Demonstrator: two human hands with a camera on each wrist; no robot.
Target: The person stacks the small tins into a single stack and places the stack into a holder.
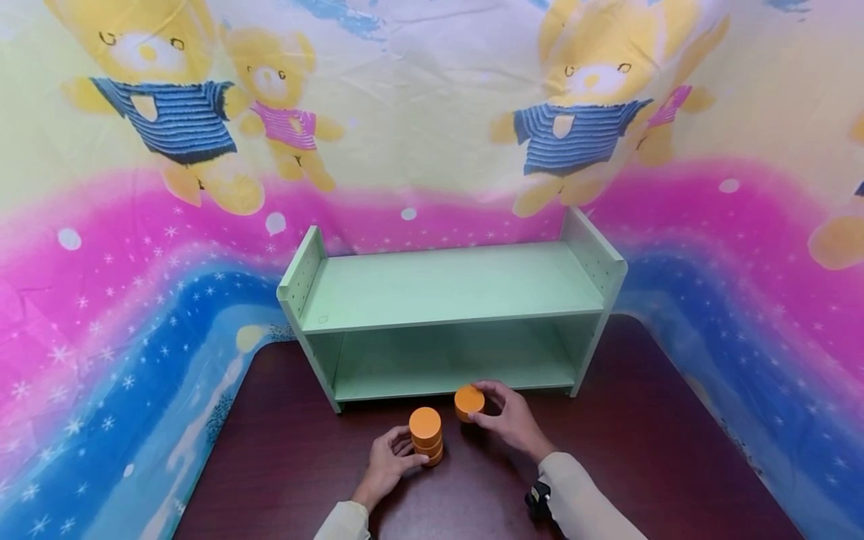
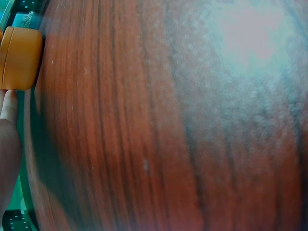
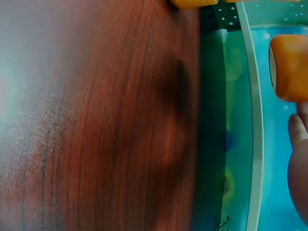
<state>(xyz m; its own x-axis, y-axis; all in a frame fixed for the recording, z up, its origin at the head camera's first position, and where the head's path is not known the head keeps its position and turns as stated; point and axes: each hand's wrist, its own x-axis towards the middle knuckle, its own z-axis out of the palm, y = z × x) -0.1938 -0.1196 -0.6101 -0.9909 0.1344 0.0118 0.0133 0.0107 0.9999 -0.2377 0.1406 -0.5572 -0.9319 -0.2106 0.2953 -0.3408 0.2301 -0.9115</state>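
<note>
A stack of short orange cylinders (image 1: pixel 426 427) stands on the dark table. My left hand (image 1: pixel 388 465) holds the stack from its left side, thumb at the front near the bottom. In the left wrist view, the lower orange cylinder (image 2: pixel 23 57) shows a seam, with a finger against it. To the right of the stack, my right hand (image 1: pixel 511 418) pinches a single orange cylinder (image 1: pixel 469 403) between thumb and fingers. The right wrist view shows this cylinder (image 3: pixel 292 67) off the table, its pale underside partly visible.
A pale green two-tier shelf (image 1: pixel 452 289) stands behind both hands, its lower front edge close to the right hand. The reddish-brown wooden table (image 1: pixel 648 450) extends to either side. A printed cloth (image 1: pixel 418 112) with teddy bears hangs behind and around the table.
</note>
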